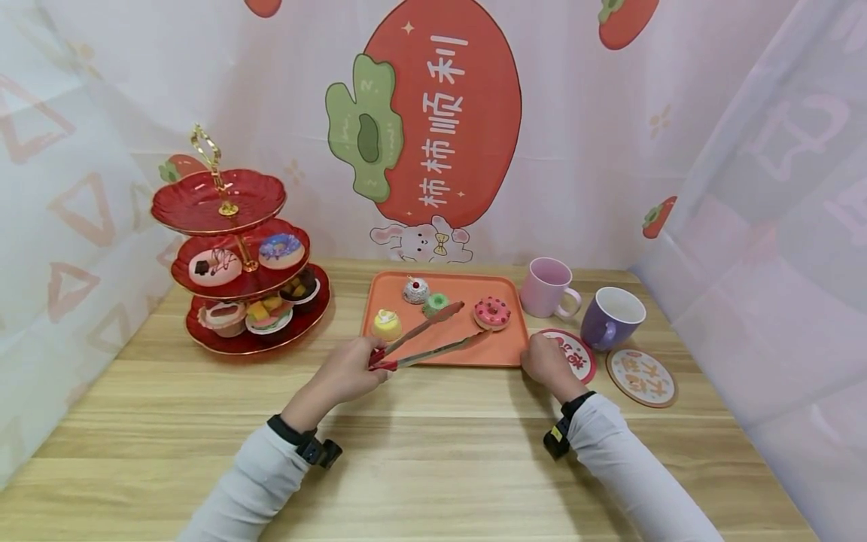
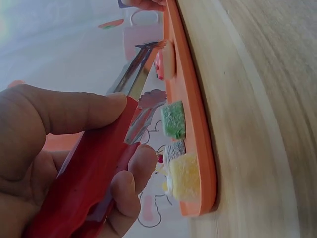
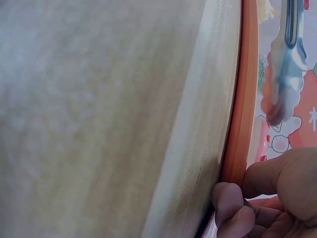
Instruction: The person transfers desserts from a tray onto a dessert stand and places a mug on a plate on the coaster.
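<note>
The tongs point(image 1: 427, 340) have shiny metal arms and a glossy red plastic grip. The orange tray point(image 1: 504, 354) looks like smooth matt plastic. The table point(image 1: 433, 452) is pale, grained wood. At nine o'clock, the tiered stand point(image 1: 203, 207) gleams glossy red with gold metal.

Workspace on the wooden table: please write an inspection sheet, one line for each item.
Surface: wooden table, light grain.
Job's things: red-handled tongs, open, tips over the orange tray; on the tray a yellow cake, a white cake, a green sweet and a pink donut.
Clutter: three-tier red stand with sweets, pink mug, purple mug, two coasters.
Grippers: left hand grips the tongs; right hand touches the tray's near right corner.
Cables: nothing seen.
Surroundings: backdrop with a persimmon print, sheer curtains at both sides.
</note>
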The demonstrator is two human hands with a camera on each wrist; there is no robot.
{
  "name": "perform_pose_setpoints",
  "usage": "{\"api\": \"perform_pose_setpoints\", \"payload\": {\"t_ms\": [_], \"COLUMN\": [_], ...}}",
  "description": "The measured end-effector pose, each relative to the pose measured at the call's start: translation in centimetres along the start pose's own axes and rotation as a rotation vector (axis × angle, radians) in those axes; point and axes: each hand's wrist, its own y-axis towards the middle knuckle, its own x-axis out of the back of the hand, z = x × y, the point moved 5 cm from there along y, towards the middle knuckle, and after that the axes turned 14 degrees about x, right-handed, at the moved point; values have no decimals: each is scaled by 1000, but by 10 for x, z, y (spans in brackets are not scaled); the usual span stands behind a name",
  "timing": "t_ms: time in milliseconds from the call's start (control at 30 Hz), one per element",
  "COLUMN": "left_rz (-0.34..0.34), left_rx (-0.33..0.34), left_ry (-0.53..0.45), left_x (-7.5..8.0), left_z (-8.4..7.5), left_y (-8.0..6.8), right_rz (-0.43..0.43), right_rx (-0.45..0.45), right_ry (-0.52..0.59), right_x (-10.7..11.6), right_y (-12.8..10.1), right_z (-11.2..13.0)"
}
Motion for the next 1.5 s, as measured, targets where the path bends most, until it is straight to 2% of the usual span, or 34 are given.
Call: {"api": "perform_pose_setpoints", "payload": {"t_ms": [300, 533, 1033, 1500], "left_rz": [15, 32, -22, -1], "left_rx": [3, 25, 23, 50], "left_ry": [15, -15, 0, -20], "left_x": [-17, -25, -32, -31], "left_z": [-13, -17, -15, -14], "left_y": [13, 22, 28, 28], "right_rz": [4, 2, -17, -8], "right_rx": [0, 2, 22, 2], "right_ry": [10, 2, -17, -1], "right_x": [-1, -2, -2, -1], "right_y": [0, 2, 1, 0], "right_z": [-2, -3, -2, -3]}}
